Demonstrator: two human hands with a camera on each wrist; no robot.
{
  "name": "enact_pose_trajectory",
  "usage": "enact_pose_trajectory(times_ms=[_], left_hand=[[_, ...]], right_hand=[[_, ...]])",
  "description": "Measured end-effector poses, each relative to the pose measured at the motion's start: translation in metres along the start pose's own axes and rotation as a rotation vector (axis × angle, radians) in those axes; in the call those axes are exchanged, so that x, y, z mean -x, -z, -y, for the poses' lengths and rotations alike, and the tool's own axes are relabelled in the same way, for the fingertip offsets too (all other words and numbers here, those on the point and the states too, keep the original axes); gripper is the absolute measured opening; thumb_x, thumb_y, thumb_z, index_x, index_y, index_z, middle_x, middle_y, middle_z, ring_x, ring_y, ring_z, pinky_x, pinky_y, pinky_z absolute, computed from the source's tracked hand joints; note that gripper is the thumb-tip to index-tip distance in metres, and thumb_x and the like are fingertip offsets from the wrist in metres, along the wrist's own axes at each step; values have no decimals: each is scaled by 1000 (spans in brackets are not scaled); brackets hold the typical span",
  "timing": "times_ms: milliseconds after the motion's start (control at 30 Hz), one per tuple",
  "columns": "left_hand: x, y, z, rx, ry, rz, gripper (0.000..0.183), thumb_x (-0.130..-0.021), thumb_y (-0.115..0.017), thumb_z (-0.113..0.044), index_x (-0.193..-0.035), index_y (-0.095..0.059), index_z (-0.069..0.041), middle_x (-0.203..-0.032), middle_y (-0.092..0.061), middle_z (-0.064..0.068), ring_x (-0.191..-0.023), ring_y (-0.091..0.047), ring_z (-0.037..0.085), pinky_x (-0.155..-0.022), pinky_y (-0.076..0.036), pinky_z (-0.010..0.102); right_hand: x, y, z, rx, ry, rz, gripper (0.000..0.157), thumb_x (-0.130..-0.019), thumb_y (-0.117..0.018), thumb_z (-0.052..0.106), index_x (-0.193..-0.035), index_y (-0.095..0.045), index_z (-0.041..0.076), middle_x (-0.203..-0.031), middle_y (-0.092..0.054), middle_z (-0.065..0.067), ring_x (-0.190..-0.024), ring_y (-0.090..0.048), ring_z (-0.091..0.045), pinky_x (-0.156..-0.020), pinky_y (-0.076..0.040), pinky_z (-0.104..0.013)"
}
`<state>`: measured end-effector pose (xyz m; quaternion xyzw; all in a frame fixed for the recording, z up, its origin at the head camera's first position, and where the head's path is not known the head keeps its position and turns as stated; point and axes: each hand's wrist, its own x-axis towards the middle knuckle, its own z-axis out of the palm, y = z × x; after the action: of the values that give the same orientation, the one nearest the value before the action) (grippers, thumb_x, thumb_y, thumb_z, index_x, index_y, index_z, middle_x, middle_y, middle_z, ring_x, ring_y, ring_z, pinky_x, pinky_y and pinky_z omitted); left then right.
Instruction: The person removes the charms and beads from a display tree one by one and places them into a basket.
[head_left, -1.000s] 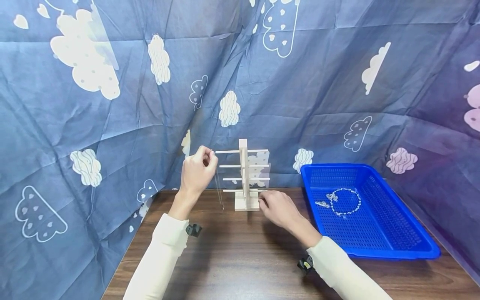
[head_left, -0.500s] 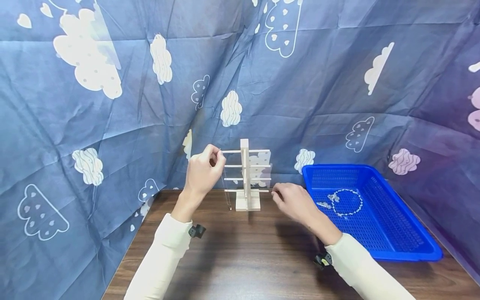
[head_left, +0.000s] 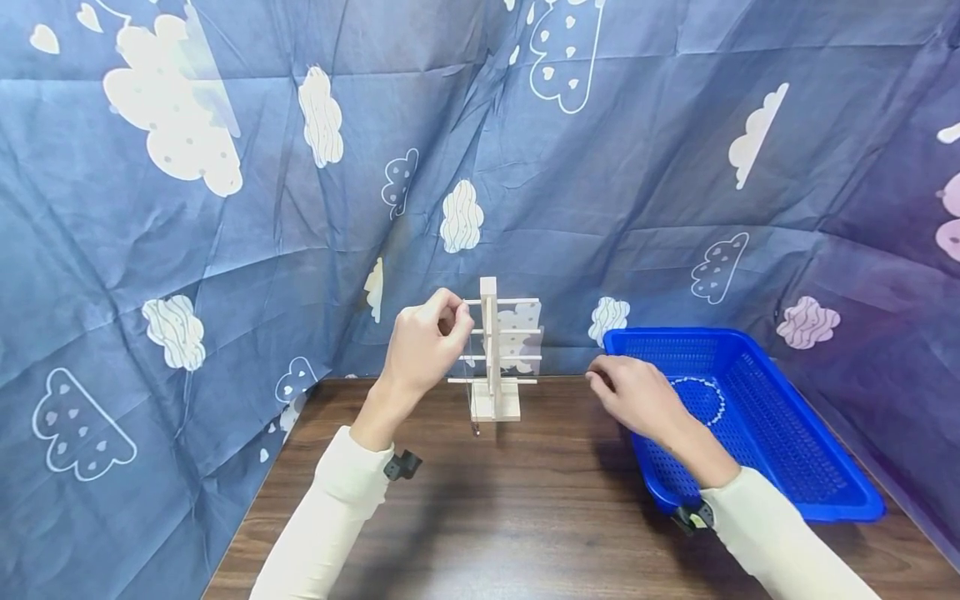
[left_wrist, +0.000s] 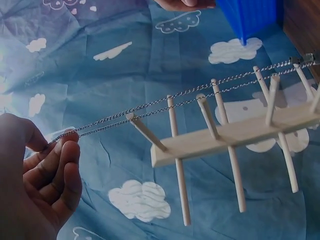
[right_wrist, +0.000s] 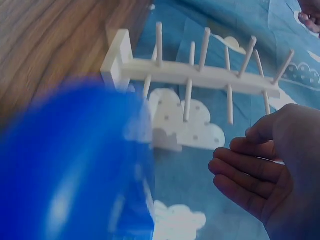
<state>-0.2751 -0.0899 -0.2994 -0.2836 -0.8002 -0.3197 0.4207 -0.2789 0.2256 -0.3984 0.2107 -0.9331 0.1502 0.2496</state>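
Observation:
My left hand [head_left: 420, 350] pinches one end of a thin silver chain necklace [left_wrist: 190, 91] between thumb and fingers. Its double strand hangs down just in front of the left side of a pale wooden peg rack [head_left: 489, 333]. A small dark pendant [left_wrist: 305, 58] is at the lower end of the chain. In the left wrist view the strands pass close to the peg tips; whether they touch cannot be told. My right hand [head_left: 637, 398], fingers loosely bent and holding nothing, is over the left rim of a blue plastic basket [head_left: 772, 512].
Inside the basket lies a pale beaded strand [head_left: 722, 404], partly hidden by my right hand and forearm. The brown wooden table [head_left: 525, 533] carries both rack and basket. Behind them hangs a blue cloth [head_left: 600, 208] with a cloud print.
My left hand has carried the necklace rightward, closer to the rack's upright. My right hand has moved away from the rack's base to the basket, covering the small jewellery pieces seen there earlier.

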Motion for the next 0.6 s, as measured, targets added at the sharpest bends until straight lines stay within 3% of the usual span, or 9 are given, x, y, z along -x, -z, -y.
enact_pose_trajectory(times_ms=[600], left_hand=[[-21, -24, -29, 76, -55, 74, 13, -90, -54, -14, -80, -62, -13, -59, -60, -7, -52, -53, 2, -51, -45, 18]], right_hand=[[37, 35, -63, 19, -84, 34, 16, -96, -62, 28, -101, -72, 16, -99, -73, -3, -92, -69, -26, -78, -54, -49]])
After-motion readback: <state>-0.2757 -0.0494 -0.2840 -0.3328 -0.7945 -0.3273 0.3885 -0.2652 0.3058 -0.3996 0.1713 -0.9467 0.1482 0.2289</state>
